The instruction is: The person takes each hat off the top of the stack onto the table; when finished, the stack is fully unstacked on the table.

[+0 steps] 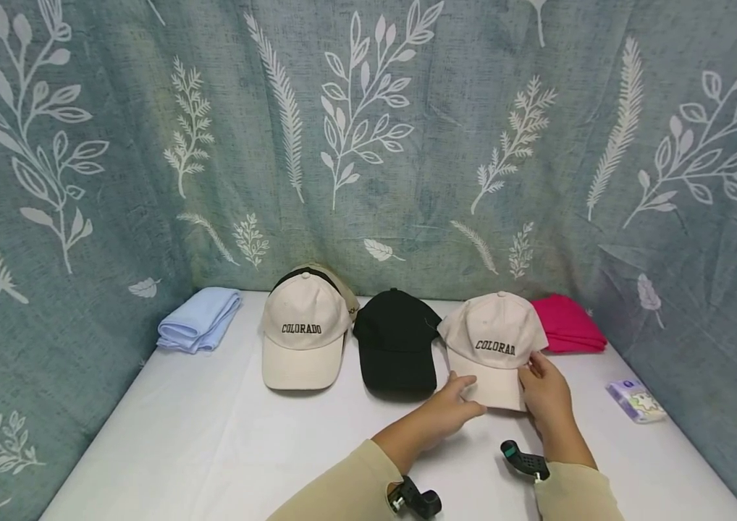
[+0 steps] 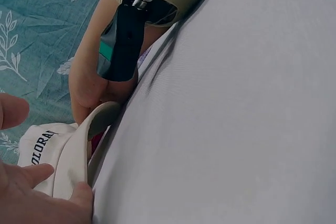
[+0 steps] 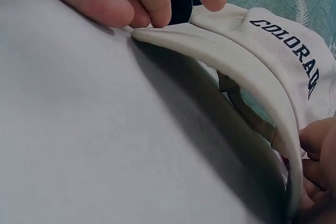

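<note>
Head view: the right cap sits beside the black cap; your right hand pinches its right side. Left wrist view: your left hand spreads wide at the brim. Right wrist view: the brim arches over the table. Step appears to be positioning; next move calls for even support.

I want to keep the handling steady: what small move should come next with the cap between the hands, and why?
Probably close the left hand gently on the left edge of the cream cap's brim: its fingers are spread there, while the right hand holds the opposite edge, so gripping both sides should be steadier.
</note>
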Motion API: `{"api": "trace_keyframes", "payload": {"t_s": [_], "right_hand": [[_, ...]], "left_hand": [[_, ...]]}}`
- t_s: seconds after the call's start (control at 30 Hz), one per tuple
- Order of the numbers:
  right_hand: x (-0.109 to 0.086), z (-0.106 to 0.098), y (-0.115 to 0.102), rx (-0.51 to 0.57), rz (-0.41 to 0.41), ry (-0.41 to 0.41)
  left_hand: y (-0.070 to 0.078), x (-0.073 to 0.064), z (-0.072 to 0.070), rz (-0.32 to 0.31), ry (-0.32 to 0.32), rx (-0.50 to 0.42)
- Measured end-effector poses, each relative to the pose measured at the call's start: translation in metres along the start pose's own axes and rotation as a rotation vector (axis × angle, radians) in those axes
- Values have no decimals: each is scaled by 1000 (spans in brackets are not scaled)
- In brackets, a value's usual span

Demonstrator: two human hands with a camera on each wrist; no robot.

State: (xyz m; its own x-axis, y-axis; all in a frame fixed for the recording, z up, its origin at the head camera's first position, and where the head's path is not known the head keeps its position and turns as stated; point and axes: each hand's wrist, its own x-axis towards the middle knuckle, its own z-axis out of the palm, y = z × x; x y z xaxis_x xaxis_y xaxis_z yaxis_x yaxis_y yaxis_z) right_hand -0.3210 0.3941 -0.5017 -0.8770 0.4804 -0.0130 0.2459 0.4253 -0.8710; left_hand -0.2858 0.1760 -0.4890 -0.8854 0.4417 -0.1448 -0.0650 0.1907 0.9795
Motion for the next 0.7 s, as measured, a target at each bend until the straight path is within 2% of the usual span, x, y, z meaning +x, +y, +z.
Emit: {"api": "trace_keyframes", "payload": {"t_s": [0.3, 0.53, 0.7], "right_hand": [[1, 2, -3, -17, 17, 8], [-8, 0, -10, 119, 54, 122], [-17, 2, -14, 179, -14, 215]], "left_hand": [[-1, -3, -6, 10, 37, -45], [-5, -9, -12, 36, 39, -27], [-9, -18, -21, 61, 7, -4]]}}
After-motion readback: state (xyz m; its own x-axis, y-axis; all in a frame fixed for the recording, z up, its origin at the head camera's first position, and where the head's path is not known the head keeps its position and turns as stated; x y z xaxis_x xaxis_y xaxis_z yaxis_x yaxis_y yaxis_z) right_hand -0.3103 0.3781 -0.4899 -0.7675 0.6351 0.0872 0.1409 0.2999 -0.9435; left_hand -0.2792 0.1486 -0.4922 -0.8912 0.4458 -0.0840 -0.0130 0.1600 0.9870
